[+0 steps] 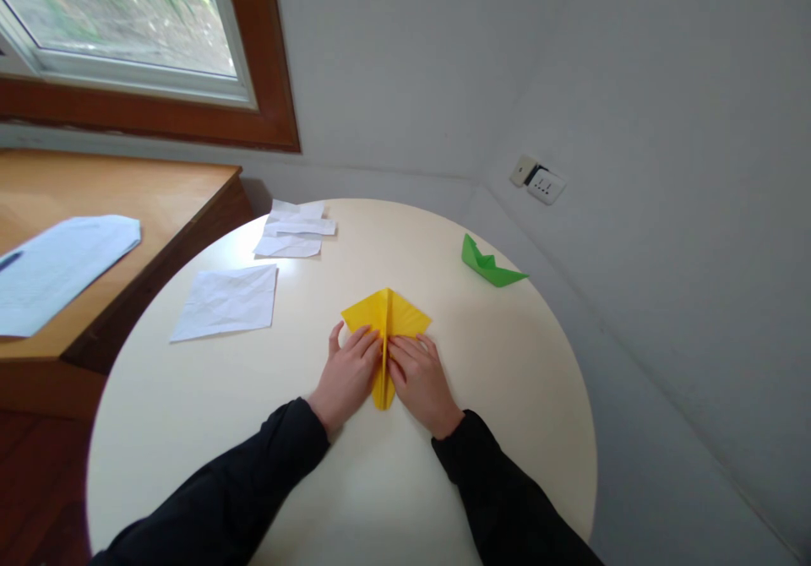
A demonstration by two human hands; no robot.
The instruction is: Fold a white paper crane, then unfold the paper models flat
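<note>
Round table point(507, 397), hands point(347, 376) point(421, 380) flat pressing yellow paper point(388, 312).

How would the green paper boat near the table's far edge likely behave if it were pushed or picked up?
The green paper boat is folded from thin paper, so it is probably very light and would slide easily on the smooth round table. Its raised folds look easy to crush under a firm pinch. It sits close to the table's rim, so a push might send it off.
</note>
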